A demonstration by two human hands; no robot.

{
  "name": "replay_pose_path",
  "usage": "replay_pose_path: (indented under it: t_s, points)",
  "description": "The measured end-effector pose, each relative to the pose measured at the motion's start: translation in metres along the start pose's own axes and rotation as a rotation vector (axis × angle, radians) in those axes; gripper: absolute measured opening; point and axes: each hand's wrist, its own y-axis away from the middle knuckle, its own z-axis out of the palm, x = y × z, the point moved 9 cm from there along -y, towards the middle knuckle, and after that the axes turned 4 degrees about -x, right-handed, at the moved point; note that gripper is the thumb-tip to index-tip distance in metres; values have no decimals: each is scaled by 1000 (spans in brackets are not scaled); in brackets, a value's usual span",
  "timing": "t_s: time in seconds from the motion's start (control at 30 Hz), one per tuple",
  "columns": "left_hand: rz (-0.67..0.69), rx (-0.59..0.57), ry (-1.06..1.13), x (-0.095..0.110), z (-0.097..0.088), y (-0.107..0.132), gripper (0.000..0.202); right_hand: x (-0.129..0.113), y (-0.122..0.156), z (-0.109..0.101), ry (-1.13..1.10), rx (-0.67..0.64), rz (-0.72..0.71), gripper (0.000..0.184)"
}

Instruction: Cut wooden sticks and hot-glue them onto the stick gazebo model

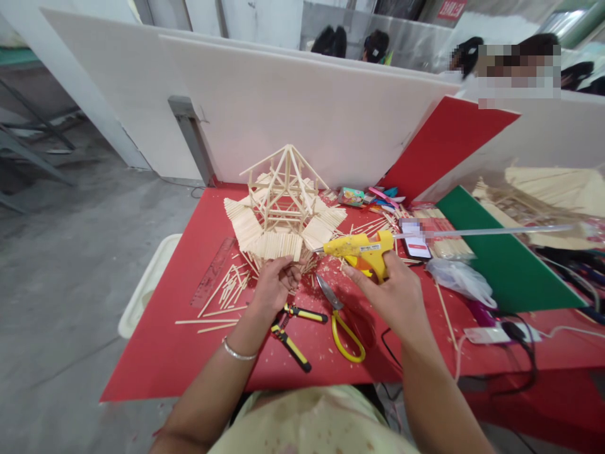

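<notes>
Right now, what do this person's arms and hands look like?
Both forearms are bare: no sleeves, no gloves. The left hand has a thin silver bangle at its wrist; the right hand wears nothing. A pale speckled top shows below.

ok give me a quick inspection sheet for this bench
surface: red table, littered with loose sticks
job's things: stick model house, yellow glue gun
clutter: pliers, yellow-handled snips, ruler, phone, plastic bag
hands: left hand curled at the model's front edge, grip unclear; right hand holds the glue gun, nozzle toward the model
cables: black cable near the table's right end
surroundings: white partition boards, concrete floor, other people behind
</notes>
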Motion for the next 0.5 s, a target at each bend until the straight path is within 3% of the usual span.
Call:
replay_pose_path:
  t_s: [0.5]
  points:
    - [-20,1,-18,-3,-3,-1,29,0,1,1,5,-19,19,51]
